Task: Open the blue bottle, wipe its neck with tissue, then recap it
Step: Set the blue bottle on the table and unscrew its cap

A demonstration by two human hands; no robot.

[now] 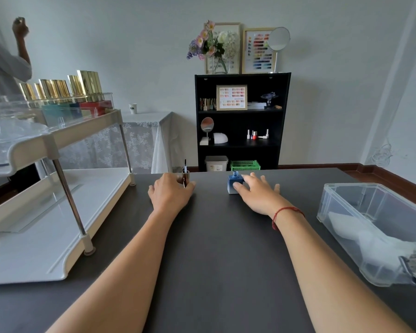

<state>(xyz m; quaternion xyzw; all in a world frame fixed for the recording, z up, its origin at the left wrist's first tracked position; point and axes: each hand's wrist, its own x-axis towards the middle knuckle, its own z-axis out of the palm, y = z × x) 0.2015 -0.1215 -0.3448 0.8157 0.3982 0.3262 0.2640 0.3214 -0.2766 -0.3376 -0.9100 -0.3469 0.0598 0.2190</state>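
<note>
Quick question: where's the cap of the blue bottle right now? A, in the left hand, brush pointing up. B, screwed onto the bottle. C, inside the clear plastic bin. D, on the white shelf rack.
A: the left hand holds the cap with its brush sticking up, while the blue bottle stands on the table with its threaded neck bare.

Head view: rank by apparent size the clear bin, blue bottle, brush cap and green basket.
clear bin, largest
green basket and blue bottle: alike; basket stands farther off, so unranked
brush cap, smallest, partly hidden in left hand
</note>
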